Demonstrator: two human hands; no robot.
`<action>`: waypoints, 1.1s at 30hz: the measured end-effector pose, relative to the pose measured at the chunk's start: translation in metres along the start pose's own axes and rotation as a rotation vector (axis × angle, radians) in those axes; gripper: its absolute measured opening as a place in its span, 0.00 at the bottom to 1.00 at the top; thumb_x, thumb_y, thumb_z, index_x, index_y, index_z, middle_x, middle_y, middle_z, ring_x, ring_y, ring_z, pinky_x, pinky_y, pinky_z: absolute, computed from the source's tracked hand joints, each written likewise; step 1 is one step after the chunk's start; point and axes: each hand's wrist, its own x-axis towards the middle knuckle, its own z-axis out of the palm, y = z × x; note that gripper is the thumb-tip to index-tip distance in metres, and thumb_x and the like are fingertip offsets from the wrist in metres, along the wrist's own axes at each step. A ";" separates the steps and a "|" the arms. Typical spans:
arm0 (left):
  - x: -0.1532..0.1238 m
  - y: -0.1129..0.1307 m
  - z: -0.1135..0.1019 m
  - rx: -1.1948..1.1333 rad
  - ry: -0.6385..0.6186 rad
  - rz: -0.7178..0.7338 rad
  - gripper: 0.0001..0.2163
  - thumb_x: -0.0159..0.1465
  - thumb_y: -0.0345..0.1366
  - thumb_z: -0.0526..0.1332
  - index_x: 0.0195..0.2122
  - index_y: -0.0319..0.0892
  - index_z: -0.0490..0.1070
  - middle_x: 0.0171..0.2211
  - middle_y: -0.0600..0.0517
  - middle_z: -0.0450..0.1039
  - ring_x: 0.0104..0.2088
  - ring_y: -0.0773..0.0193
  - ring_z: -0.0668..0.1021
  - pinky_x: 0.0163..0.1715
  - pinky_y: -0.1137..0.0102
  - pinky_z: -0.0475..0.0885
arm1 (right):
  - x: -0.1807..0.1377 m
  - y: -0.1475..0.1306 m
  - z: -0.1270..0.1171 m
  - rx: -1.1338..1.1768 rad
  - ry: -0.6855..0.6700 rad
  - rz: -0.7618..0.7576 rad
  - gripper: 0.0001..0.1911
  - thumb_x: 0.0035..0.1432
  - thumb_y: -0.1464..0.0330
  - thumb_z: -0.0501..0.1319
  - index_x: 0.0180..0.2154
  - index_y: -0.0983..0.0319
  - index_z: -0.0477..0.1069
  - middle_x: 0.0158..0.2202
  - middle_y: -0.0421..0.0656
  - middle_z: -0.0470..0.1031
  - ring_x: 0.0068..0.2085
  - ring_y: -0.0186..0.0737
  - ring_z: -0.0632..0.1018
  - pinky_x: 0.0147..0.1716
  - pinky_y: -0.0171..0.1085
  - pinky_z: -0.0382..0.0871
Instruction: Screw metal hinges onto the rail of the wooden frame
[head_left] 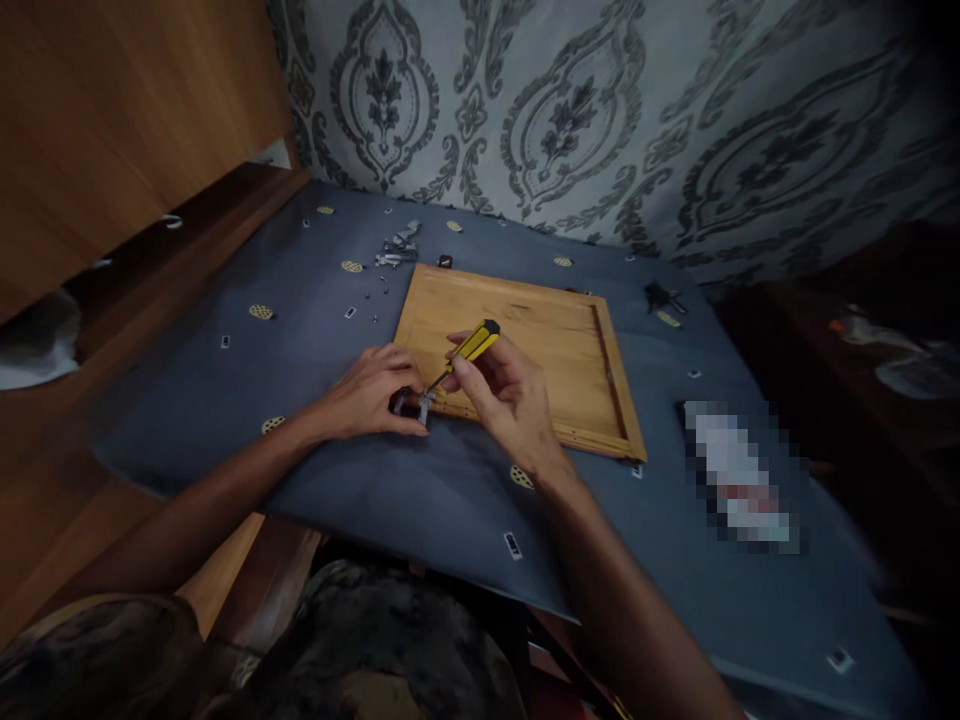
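We see the right hand [510, 400] wrapped around a yellow-and-black screwdriver [465, 352], its tip angled down to a small metal hinge [420, 404] at the near left corner of a wooden panel [525, 350]. The left hand [371, 392] pinches that hinge, fingers closed on it. The panel lies flat on a tabletop [420, 500] covered in dark blue cloth. More metal hardware [399, 246] sits beyond the panel, near the patterned wall [600, 110].
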 end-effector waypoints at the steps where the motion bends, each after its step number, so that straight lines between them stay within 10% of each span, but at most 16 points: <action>1: 0.000 0.000 0.000 0.001 -0.002 0.000 0.21 0.61 0.54 0.75 0.43 0.43 0.79 0.45 0.49 0.76 0.49 0.50 0.75 0.49 0.61 0.63 | 0.000 0.000 0.000 0.012 -0.008 -0.001 0.19 0.67 0.53 0.66 0.49 0.60 0.76 0.37 0.41 0.78 0.32 0.35 0.80 0.37 0.40 0.78; 9: 0.000 -0.001 0.001 -0.007 0.003 -0.005 0.20 0.62 0.54 0.75 0.43 0.44 0.78 0.47 0.48 0.77 0.51 0.50 0.75 0.52 0.59 0.64 | 0.000 -0.002 0.009 0.121 0.064 0.065 0.21 0.59 0.50 0.72 0.34 0.58 0.71 0.27 0.35 0.74 0.27 0.33 0.78 0.30 0.36 0.76; 19: 0.000 -0.002 0.002 -0.029 0.013 0.002 0.19 0.63 0.54 0.74 0.42 0.44 0.79 0.45 0.49 0.76 0.51 0.50 0.75 0.51 0.59 0.64 | 0.000 0.001 0.006 0.147 -0.019 0.053 0.21 0.62 0.50 0.70 0.49 0.58 0.79 0.37 0.40 0.80 0.31 0.34 0.81 0.38 0.40 0.81; 33: 0.001 0.000 0.001 -0.015 0.006 -0.008 0.20 0.61 0.54 0.76 0.41 0.43 0.77 0.43 0.49 0.75 0.48 0.51 0.74 0.48 0.61 0.63 | -0.003 0.000 0.010 0.068 0.191 -0.005 0.15 0.61 0.56 0.72 0.34 0.57 0.72 0.28 0.36 0.77 0.29 0.35 0.80 0.32 0.38 0.75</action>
